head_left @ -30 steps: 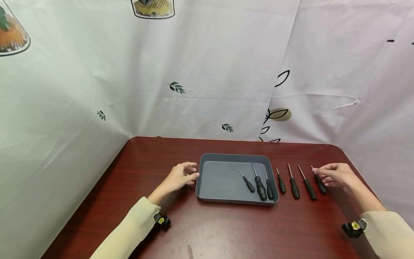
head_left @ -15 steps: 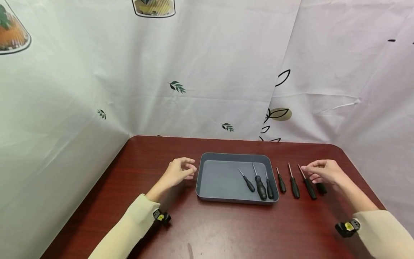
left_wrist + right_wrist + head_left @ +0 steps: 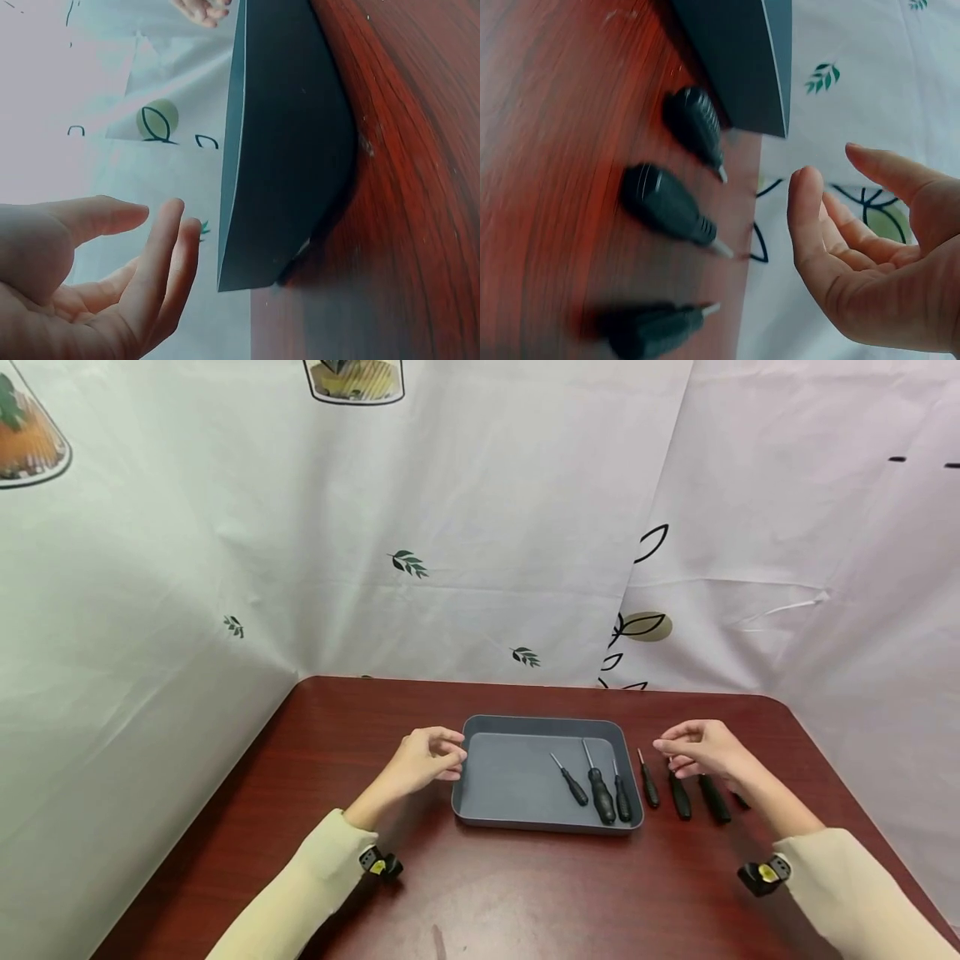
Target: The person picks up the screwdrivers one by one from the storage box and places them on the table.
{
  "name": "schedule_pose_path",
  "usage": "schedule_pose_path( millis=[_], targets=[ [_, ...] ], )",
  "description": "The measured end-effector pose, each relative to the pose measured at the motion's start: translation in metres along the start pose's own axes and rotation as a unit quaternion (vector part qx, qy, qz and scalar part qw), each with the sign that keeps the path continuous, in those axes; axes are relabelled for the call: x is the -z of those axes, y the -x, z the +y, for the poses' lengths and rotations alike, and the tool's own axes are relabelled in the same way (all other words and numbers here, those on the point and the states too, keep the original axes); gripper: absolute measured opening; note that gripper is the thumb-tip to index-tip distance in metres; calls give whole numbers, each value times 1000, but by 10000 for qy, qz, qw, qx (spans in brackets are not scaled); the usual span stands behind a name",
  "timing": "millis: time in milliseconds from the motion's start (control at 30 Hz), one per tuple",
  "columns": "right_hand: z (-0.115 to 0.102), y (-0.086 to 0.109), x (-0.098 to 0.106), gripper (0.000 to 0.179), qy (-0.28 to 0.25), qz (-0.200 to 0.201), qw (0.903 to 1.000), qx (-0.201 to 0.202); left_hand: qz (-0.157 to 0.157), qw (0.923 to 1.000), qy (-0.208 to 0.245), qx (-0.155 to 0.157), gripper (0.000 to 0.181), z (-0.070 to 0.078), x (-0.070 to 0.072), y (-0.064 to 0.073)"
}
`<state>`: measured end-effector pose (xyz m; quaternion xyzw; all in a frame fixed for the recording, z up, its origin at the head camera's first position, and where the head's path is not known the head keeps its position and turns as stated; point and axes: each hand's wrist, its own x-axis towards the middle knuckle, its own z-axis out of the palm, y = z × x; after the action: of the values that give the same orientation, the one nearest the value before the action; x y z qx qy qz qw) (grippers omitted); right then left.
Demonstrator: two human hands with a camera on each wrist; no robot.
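A grey tray [image 3: 498, 777] lies on the table with three black-handled screwdrivers inside: a small one [image 3: 574, 787], a thick one [image 3: 602, 795] and a slim one [image 3: 622, 798]. Beside its right wall several more screwdrivers lie in a row on the table, among them a short one [image 3: 649, 787] and a longer one [image 3: 679, 795]. My right hand [image 3: 703, 750] hovers over this row, fingers loosely bent, holding nothing. At the tray's left wall is my left hand [image 3: 426, 762], its fingers relaxed; the left wrist view shows a gap between thumb and fingers [image 3: 165, 255].
The dark red wooden table [image 3: 525, 893] has white patterned cloth [image 3: 480, 527] hanging behind it and along both sides. A sleeve with a small black wrist camera [image 3: 763, 873] covers each forearm.
My right hand has moved left along the row, from the rightmost screwdriver to above the ones nearer the tray. My left hand has shifted only slightly. The screwdrivers lie as before.
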<state>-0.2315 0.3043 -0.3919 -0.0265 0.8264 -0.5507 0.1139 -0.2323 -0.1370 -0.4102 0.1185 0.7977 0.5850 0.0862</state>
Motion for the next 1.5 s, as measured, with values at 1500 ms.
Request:
schedule_pose_path(
  millis=[1500],
  targets=[
    [-10,-17,-52,38,154,154,9990,-400,-1269,9807,1104,998,29,8,-82,-22]
  ],
)
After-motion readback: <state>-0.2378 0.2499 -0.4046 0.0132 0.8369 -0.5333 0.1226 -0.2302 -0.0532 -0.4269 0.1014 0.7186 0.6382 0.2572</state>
